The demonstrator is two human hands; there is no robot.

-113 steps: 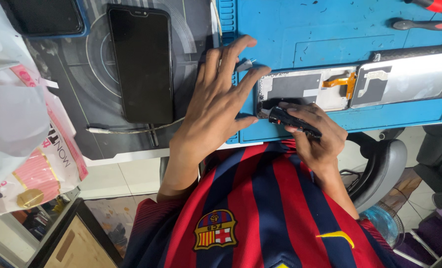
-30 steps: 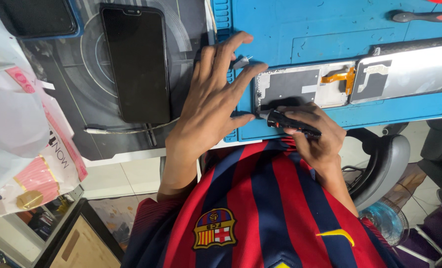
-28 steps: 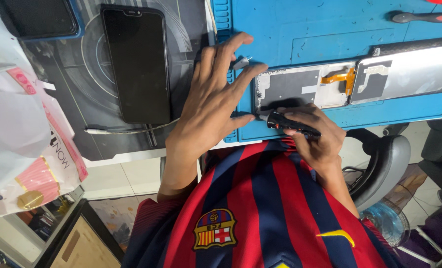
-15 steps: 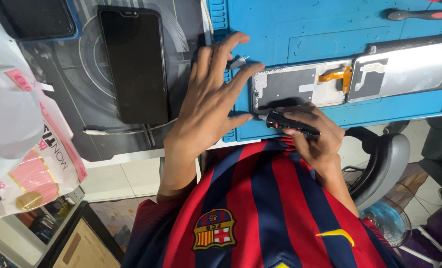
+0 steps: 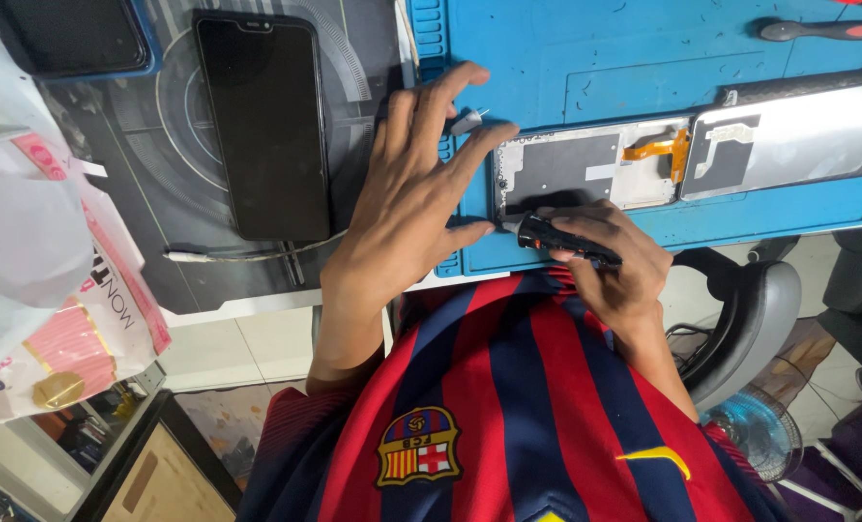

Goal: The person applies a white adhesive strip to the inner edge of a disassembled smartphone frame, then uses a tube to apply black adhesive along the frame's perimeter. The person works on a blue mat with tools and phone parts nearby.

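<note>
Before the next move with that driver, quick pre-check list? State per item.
1. Left hand bracing the opened phone frame: ok, fingertips rest at its left edge.
2. Right hand grip on the black screwdriver: ok, fingers wrapped around the handle.
3. Driver tip seated on a screw: cannot tell, tip is hidden at the frame's lower left corner.
4. Orange flex cable away from the tip: ok.
5. Frame fully on the blue mat: ok.
6. Black phone apart from the work: ok, on the grey mat.
</note>
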